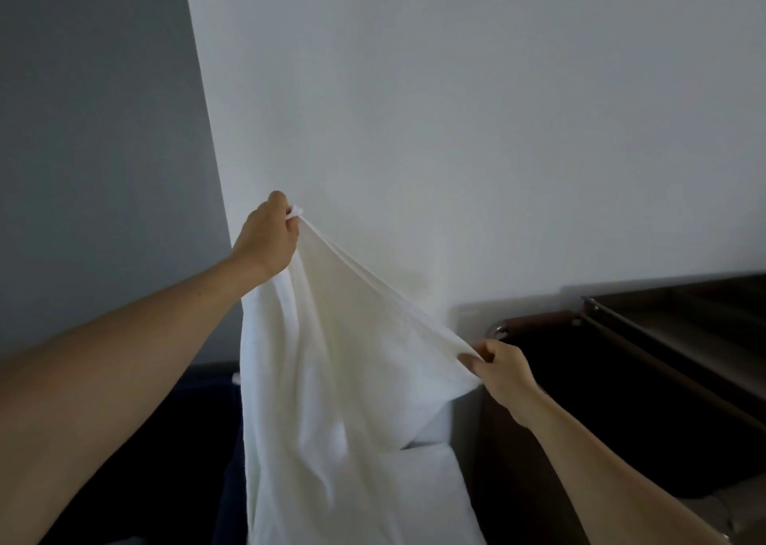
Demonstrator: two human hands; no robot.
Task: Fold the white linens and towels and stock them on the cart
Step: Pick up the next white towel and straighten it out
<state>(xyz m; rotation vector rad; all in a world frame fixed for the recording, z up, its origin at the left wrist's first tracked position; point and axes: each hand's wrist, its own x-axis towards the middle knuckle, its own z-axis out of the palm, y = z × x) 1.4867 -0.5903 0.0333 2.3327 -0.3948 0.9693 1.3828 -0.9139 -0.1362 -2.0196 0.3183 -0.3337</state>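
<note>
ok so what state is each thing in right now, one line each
white towel: unfolded, held up in the air, hanging down from its slanted top edge
left hand: raised, pinches one corner of the towel
right hand: lower, grips the same edge further along
cart: stands by the wall on the right, behind the right hand
</note>
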